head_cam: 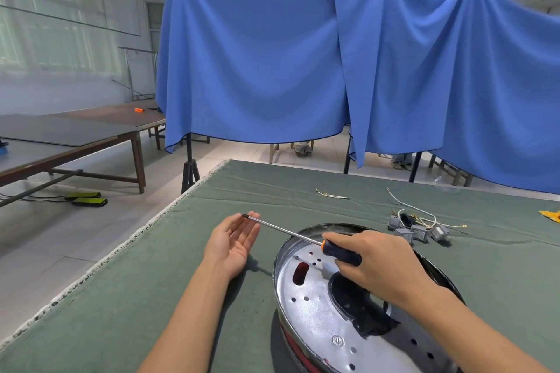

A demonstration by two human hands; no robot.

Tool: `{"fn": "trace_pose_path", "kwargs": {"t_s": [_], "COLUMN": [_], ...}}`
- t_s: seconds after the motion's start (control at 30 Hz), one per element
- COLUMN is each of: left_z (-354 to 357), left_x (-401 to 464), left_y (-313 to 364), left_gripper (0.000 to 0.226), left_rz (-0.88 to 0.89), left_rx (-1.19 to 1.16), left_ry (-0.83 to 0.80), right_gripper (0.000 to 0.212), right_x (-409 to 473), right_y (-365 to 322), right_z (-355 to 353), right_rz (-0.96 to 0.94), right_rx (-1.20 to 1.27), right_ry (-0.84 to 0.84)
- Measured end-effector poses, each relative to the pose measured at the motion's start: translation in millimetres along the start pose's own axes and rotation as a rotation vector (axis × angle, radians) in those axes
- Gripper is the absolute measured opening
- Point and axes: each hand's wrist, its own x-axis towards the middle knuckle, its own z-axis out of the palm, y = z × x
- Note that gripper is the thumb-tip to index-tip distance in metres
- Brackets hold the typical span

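Note:
My right hand [375, 263] grips the black and orange handle of a long screwdriver [291, 232]. Its steel shaft points left and away, and the tip lies over the fingertips of my left hand [235, 238]. That hand is held palm up with relaxed fingers, just above the green cloth. Below my right hand lies an upturned round metal appliance base [315, 312], shiny, with several holes, a red slot and a dark cut-out.
The green cloth [212, 281] covers the table; its frayed left edge runs diagonally. A cluster of grey parts with wires [419, 228] and loose wires [331, 194] lie behind the base. A yellow item [550, 215] sits at the right edge. Blue drapes [303, 70] hang behind.

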Motion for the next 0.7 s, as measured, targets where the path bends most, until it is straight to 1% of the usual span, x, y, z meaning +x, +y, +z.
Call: {"fn": "trace_pose_path", "kwargs": {"t_s": [0.17, 0.33, 0.53, 0.7], "left_z": [-0.1, 2.8, 7.7, 10.3], "left_x": [1.1, -0.2, -3.8, -3.5], "left_y": [0.1, -0.1, -4.8, -6.9], "left_gripper": [0.012, 0.014, 0.014, 0.013], "left_rz": [0.044, 0.144, 0.166, 0.164], "left_rx": [0.043, 0.143, 0.116, 0.097], "left_ry": [-0.018, 0.004, -0.019, -0.035], "right_gripper": [0.044, 0.042, 0.038, 0.036], "right_x": [-0.4, -1.8, -2.9, -1.8], "right_y": [1.3, 3.0, 4.4, 3.2], "right_z": [1.3, 1.8, 2.4, -0.9], "right_rz": [0.006, 0.020, 0.074, 0.112], "right_rx": [-0.025, 0.016, 0.138, 0.285], "right_ry": [0.014, -0.006, -0.048, -0.125]}}
